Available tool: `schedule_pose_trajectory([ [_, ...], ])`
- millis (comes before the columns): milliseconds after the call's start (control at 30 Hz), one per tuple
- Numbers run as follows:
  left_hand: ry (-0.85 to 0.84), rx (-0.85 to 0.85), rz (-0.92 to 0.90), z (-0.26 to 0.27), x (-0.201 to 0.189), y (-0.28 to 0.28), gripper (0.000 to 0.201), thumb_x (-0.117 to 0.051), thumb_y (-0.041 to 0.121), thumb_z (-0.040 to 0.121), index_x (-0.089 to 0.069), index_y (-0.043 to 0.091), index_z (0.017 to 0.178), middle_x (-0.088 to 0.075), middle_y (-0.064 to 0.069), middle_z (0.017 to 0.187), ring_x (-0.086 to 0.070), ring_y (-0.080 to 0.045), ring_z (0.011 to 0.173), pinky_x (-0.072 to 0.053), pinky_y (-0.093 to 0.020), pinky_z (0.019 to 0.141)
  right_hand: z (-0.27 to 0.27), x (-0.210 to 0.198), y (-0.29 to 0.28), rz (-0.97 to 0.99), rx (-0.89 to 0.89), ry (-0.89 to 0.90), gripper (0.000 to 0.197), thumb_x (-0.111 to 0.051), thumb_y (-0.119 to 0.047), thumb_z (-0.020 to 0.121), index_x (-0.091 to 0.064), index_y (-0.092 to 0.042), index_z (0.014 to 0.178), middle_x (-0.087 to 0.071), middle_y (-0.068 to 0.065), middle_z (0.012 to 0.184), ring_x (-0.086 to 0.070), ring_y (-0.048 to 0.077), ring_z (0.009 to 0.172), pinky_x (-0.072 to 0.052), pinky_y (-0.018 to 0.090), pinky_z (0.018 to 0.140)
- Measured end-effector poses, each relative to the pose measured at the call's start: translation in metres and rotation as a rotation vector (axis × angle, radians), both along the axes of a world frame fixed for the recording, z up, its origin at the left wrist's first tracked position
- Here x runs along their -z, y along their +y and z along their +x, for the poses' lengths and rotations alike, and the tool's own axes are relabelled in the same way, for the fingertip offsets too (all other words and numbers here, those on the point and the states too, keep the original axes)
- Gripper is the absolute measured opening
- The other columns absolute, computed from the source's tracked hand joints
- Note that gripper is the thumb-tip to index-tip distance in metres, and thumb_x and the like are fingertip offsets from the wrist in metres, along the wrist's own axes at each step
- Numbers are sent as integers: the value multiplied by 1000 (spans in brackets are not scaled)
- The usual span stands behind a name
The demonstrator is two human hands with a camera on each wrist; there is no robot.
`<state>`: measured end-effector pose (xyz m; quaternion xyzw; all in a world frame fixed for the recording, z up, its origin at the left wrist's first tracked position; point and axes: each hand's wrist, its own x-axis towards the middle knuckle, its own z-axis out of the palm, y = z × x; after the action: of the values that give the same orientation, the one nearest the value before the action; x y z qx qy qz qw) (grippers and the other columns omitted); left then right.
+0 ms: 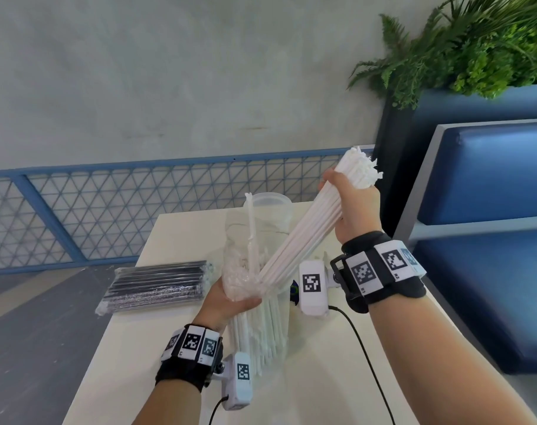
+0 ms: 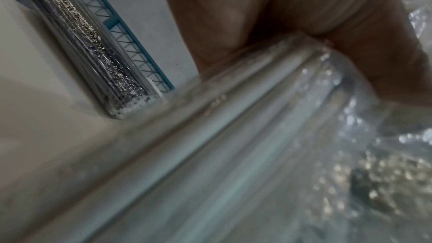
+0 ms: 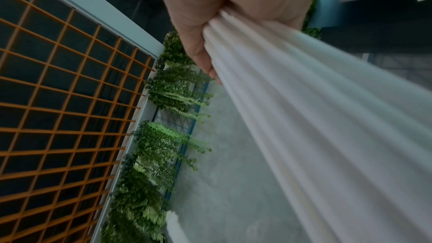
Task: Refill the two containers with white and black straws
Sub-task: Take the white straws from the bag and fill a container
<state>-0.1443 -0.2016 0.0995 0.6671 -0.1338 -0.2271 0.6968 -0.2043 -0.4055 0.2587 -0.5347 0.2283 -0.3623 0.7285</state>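
Observation:
My right hand (image 1: pixel 350 197) grips a thick bundle of white straws (image 1: pixel 304 228) near its upper end and holds it slanted up to the right; the right wrist view shows the same white straws (image 3: pixel 304 117) running out of my fist (image 3: pixel 233 6). My left hand (image 1: pixel 230 299) holds the clear plastic wrapper (image 1: pixel 239 280) bunched round the bundle's lower end, with more white straws (image 1: pixel 261 332) hanging below it. A clear container (image 1: pixel 268 207) stands behind on the table. A sealed pack of black straws (image 1: pixel 160 286) lies at the table's left edge, and the black straw pack (image 2: pixel 93 53) also shows in the left wrist view.
The white table (image 1: pixel 322 378) is narrow, with floor to its left. A blue bench seat (image 1: pixel 491 240) stands to the right, and a planter with green plants (image 1: pixel 475 41) behind it. A blue mesh railing (image 1: pixel 108 210) runs along the grey wall. Cables trail from both wrist cameras.

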Motion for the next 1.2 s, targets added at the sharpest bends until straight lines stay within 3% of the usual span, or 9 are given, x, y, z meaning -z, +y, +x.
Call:
schedule_pose_trajectory([
  [100,-20,-38,4,-2,0,-2,47,-81,-6,57,-59,23,87,-73,16,68,-67,0,71,-52,-11,59,-2,3,-1,48,-20,-2,18,-70,-12,70,-62,-2,82,-59,4,67,-57,18,61,-48,30,59],
  [200,-24,-92,-5,-5,-1,-3,44,-73,-11,66,-58,24,86,-70,8,76,-63,-4,76,-51,-12,60,-5,12,7,-39,-114,1,16,-70,-12,70,-62,-3,81,-58,6,76,-57,17,71,-48,32,62],
  [367,33,-159,-51,-2,0,-2,45,-77,-6,65,-57,18,97,-63,1,91,-60,-20,89,-46,-33,86,-10,43,30,-36,-262,24,18,-74,-7,71,-66,-10,87,-64,7,88,-60,20,87,-50,34,74],
  [467,37,-163,-34,0,3,-2,52,-84,3,57,-58,21,99,-65,-2,99,-61,-23,99,-45,-35,92,-12,42,32,82,-121,-32,7,-69,-4,76,-64,-9,76,-61,14,84,-59,24,81,-49,32,69],
  [600,62,-198,7,2,2,-1,75,-91,24,42,-57,17,109,-64,-11,115,-58,-29,110,-44,-47,100,-17,38,17,294,52,-126,25,-67,-7,79,-57,1,100,-64,6,70,-62,17,66,-51,27,60],
  [733,54,-212,37,3,2,-2,62,-83,9,61,-55,8,117,-63,-13,116,-58,-30,110,-44,-48,101,-27,37,8,299,127,-159,8,-67,-6,80,-59,-6,82,-64,-2,59,-62,14,62,-52,27,61],
  [967,42,-211,5,3,3,-4,49,-77,2,68,-57,9,112,-64,-15,113,-60,-31,108,-45,-49,98,-33,23,-13,-111,354,-135,38,-69,-15,76,-56,6,105,-61,5,83,-61,10,77,-50,28,73],
  [1067,-10,-163,16,0,1,-9,42,-76,1,68,-57,22,98,-65,-5,102,-61,-26,103,-46,-43,97,-24,29,-10,-249,334,-29,34,-70,-18,79,-52,-8,106,-58,-1,93,-57,17,94,-49,30,85],
  [1200,-33,-140,24,-2,0,-15,43,-79,3,65,-57,23,98,-66,-1,100,-62,-26,102,-47,-43,95,-9,59,-11,-401,213,191,36,-70,-21,80,-54,-8,110,-57,-1,96,-55,15,92,-45,28,79],
])
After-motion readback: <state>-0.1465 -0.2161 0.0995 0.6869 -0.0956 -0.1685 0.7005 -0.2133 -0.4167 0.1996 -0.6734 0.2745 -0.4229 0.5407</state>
